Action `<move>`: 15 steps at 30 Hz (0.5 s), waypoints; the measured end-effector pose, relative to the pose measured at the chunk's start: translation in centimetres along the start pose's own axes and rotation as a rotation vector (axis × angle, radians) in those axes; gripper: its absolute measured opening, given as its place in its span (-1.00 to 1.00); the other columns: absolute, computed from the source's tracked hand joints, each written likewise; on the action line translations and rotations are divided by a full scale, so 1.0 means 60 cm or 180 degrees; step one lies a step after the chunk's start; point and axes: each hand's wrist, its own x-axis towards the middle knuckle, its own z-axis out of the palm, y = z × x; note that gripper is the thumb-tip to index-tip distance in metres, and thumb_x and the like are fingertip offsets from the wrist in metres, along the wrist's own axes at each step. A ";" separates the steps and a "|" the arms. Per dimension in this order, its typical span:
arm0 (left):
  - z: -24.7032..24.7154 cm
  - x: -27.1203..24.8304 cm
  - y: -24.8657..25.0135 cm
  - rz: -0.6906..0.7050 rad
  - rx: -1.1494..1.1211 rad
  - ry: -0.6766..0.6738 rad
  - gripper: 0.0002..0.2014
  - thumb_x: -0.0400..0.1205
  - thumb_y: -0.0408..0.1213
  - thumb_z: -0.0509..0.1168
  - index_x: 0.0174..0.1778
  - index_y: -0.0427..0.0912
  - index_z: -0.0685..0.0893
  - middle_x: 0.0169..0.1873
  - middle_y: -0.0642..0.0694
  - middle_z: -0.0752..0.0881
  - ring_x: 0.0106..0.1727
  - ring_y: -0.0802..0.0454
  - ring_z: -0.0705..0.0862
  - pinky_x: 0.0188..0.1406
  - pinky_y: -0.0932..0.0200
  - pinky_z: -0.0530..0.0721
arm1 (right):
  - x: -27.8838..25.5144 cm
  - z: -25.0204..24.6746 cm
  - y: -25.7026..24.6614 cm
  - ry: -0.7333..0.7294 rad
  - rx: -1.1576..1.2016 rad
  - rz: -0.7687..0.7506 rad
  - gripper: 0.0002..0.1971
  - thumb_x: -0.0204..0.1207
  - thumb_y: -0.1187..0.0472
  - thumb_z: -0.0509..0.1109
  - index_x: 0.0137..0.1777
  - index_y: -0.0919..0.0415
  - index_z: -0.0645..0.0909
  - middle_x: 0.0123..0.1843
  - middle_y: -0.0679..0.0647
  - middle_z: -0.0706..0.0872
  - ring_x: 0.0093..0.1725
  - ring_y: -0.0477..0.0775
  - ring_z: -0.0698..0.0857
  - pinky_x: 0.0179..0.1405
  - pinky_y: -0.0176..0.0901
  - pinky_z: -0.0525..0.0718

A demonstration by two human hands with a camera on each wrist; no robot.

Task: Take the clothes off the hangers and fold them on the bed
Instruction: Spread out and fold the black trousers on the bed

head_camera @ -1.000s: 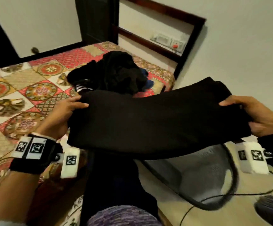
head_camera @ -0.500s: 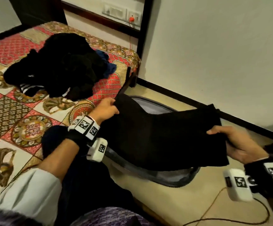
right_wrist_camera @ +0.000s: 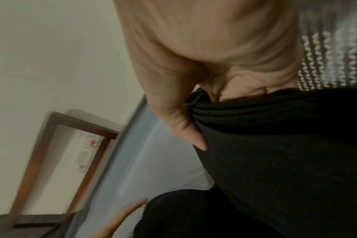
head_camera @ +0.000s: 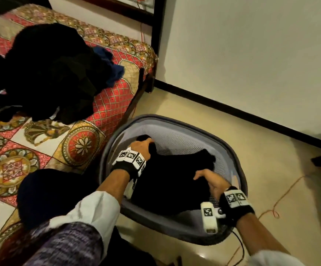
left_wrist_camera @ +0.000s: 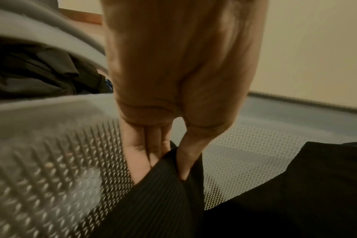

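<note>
1. My left hand reaches forward and down, thumb and fingers pinching a fold of ribbed black cloth.
2. My right hand is nearer to me, thumb pressed on top of the same cloth, the other fingers tucked under (mostly hidden).
3. Both forearms slope down; each wrist wears a black band.

My left hand seen from the wrist, fingers and thumb pinching a fold of black ribbed cloth — grip low inside the grey mesh basket, dark clothes beyond its rim.
</note>
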 end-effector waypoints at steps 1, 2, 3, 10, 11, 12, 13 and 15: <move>0.013 0.020 -0.008 0.0032 0.0053 -0.0025 -0.30 0.66 -0.40 0.30 0.72 0.11 0.31 0.11 -0.33 0.73 0.02 -0.30 0.70 0.08 -0.05 0.71 | 0.037 0.007 0.009 0.0046 -0.0020 0.0060 -0.54 -0.11 0.18 0.67 -0.12 0.25 0.87 0.15 0.17 0.84 0.28 0.38 0.73 0.38 0.30 0.69; 0.025 0.035 -0.017 0.0039 0.0126 -0.0049 -0.28 0.65 -0.41 0.30 0.74 0.14 0.31 0.15 -0.33 0.74 0.03 -0.30 0.71 0.12 -0.06 0.72 | 0.058 0.020 0.013 0.0118 -0.0049 0.0083 -0.70 0.01 0.25 0.61 -0.20 0.28 0.83 0.07 0.19 0.84 0.24 0.38 0.74 0.30 0.19 0.72; 0.038 0.049 -0.027 0.0016 0.0144 -0.0088 -0.29 0.66 -0.40 0.30 0.73 0.17 0.34 0.23 -0.34 0.74 0.12 -0.32 0.73 0.23 -0.09 0.72 | 0.052 0.041 0.004 0.0134 -0.0122 0.0100 -0.85 0.10 0.31 0.53 -0.29 0.28 0.78 -0.02 0.22 0.83 0.21 0.41 0.76 0.23 0.14 0.73; 0.136 0.138 -0.085 -0.0126 0.0364 -0.0260 -0.66 0.70 -0.20 0.33 0.41 0.02 0.65 0.16 -0.29 0.77 0.22 -0.35 0.75 0.27 -0.13 0.71 | 0.317 0.021 0.112 0.0232 -0.0639 0.0621 -0.31 -0.54 0.14 0.60 -0.22 0.27 0.84 -0.05 0.32 0.86 -0.05 0.42 0.84 0.09 0.29 0.84; 0.149 0.149 -0.095 -0.0195 0.0379 -0.0245 -0.66 0.68 -0.22 0.34 0.40 -0.03 0.63 0.13 -0.31 0.77 0.19 -0.37 0.76 0.22 -0.15 0.72 | 0.320 0.029 0.113 0.0277 -0.0731 0.0710 -0.36 -0.40 0.15 0.61 -0.16 0.29 0.83 -0.02 0.32 0.85 -0.02 0.39 0.82 0.13 0.23 0.83; 0.162 0.158 -0.104 -0.0233 0.0400 -0.0182 -0.66 0.66 -0.25 0.33 0.37 -0.09 0.61 0.11 -0.33 0.76 0.18 -0.37 0.77 0.20 -0.17 0.74 | 0.302 0.038 0.104 0.0373 -0.0846 0.0673 -0.46 -0.23 0.15 0.63 -0.14 0.29 0.81 0.01 0.28 0.84 -0.01 0.32 0.80 0.16 0.13 0.80; 0.169 0.162 -0.109 -0.0328 0.0424 -0.0136 -0.66 0.66 -0.28 0.32 0.37 -0.15 0.59 0.13 -0.34 0.75 0.20 -0.36 0.76 0.21 -0.18 0.73 | 0.249 0.059 0.067 0.0440 -0.0988 0.0570 -0.62 -0.03 0.16 0.65 -0.17 0.27 0.78 0.00 0.21 0.83 -0.03 0.23 0.76 0.15 0.01 0.73; 0.188 0.189 -0.125 -0.0394 0.0685 -0.0076 -0.64 0.72 -0.31 0.24 0.45 -0.25 0.55 0.24 -0.34 0.74 0.28 -0.32 0.74 0.28 -0.14 0.66 | 0.234 0.074 0.048 0.0502 -0.1130 0.0586 -0.86 0.38 0.30 0.59 -0.30 0.20 0.68 -0.11 0.12 0.74 -0.04 0.15 0.69 0.04 -0.25 0.54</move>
